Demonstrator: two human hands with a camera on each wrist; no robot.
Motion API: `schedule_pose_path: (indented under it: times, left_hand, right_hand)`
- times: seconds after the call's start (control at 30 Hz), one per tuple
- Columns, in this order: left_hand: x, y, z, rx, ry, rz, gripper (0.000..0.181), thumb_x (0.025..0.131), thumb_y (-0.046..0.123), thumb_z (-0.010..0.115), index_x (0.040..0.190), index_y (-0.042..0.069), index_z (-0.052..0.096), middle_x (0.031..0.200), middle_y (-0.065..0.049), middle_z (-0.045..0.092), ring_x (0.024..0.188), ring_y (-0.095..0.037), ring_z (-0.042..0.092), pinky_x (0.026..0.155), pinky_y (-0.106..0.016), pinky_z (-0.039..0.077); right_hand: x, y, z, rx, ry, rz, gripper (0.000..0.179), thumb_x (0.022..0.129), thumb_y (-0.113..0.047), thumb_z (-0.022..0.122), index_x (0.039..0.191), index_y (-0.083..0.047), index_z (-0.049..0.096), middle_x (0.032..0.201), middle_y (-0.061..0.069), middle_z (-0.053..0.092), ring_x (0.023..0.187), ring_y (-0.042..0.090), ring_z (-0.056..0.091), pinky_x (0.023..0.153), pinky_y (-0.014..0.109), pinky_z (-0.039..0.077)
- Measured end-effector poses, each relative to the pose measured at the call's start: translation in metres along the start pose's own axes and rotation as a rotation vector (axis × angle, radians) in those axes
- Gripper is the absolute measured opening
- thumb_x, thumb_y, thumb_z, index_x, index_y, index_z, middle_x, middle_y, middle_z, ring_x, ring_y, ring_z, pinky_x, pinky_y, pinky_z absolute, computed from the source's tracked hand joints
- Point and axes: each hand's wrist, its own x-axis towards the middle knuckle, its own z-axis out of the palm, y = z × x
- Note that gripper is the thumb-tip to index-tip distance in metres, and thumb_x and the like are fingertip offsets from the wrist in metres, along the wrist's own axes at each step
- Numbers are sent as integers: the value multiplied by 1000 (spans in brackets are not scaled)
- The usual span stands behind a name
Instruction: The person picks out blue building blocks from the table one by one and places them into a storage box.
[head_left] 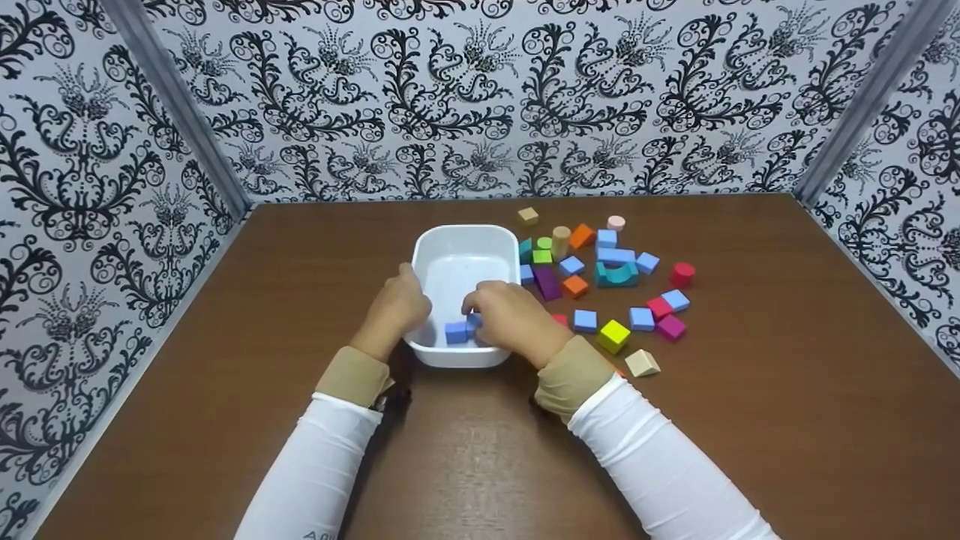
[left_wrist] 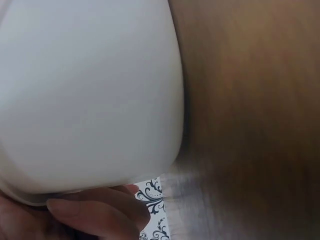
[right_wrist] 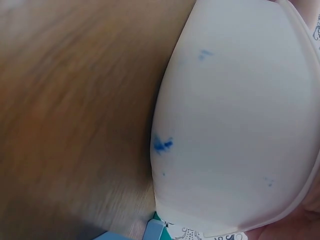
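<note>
A white plastic tub (head_left: 465,358) stands on the table in the head view, its outer walls filling much of both wrist views. My left hand (head_left: 397,304) grips its left rim, and fingers (left_wrist: 97,212) curl at that edge in the left wrist view. Reaching over the right rim, my right hand (head_left: 514,315) has its fingers bent down inside the tub. They pinch a blue block (head_left: 474,322), partly hidden by the hand. Another blue block (head_left: 455,333) lies beside it on the tub floor, near the front wall.
Several loose blocks spread right of the tub, among them a yellow cube (head_left: 613,337), a purple block (head_left: 547,282), a teal arch (head_left: 616,275) and a red cylinder (head_left: 682,274). A cream triangular block (head_left: 642,363) lies near my right sleeve. Patterned walls (head_left: 480,97) border the brown table (head_left: 315,262).
</note>
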Motion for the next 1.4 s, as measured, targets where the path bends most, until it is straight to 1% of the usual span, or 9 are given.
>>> schedule_pose_path:
  times: [0.13,0.37,0.73,0.93,1.0,1.1,1.27,1.33,1.4]
  left_hand:
    - [0,1,-1,-1,-10,-12,72,97,5,52,160,-12,21,141,-37,56,119,-42,64,104,-54,54]
    - [0,-3,0,-3,24,39,68,94,4,50,155,-16,28,134,-39,60,118,-45,66,102,-56,54]
    - [1,-3,0,0,13,25,69,95,5,51,157,-15,26,137,-39,59,120,-45,65,104,-57,53]
    - [1,-3,1,-2,14,19,67,96,5,52,156,-14,28,136,-38,59,119,-44,65,103,-56,53]
    - [0,-3,1,0,14,15,66,96,5,51,155,-14,29,136,-37,60,118,-44,65,102,-56,54]
    - [-1,-3,0,2,16,14,65,96,5,51,155,-14,30,135,-38,60,117,-44,66,100,-56,55]
    - [-1,-4,0,9,21,31,67,95,5,51,155,-15,29,135,-38,61,118,-44,66,101,-55,55]
    - [-1,-4,-1,10,16,32,68,95,5,50,156,-16,27,137,-38,60,120,-43,65,102,-55,54]
    - [0,-3,-2,14,9,25,68,96,4,49,156,-16,26,138,-38,59,120,-43,65,103,-55,53]
  right_hand:
    - [0,0,0,4,3,-2,31,90,-11,83,121,-8,80,118,10,75,103,27,68,104,45,55]
    - [0,1,1,-4,43,-59,29,89,-8,82,118,-5,81,114,12,76,103,30,70,101,45,57]
    - [0,-1,1,5,11,-5,30,91,-11,83,120,-7,80,118,10,75,110,29,71,105,45,55]
    - [0,-1,2,-2,44,-15,26,92,-13,81,118,-7,80,114,11,75,105,27,71,103,44,56]
    - [0,0,2,-3,71,-42,24,94,-15,80,116,-6,80,112,11,74,102,27,71,100,43,57]
    - [1,2,3,-6,146,-112,21,96,-18,79,112,-5,80,107,11,74,97,27,72,95,42,59]
    - [3,13,-2,-24,350,-244,16,95,-17,80,106,-6,81,101,10,73,94,27,72,87,40,61]
    - [4,20,-7,-11,421,-252,14,95,-15,79,106,-6,80,101,10,72,94,27,72,84,39,60]
    - [4,28,-15,21,468,-221,15,96,-13,77,108,-5,80,104,10,72,94,27,71,83,38,60]
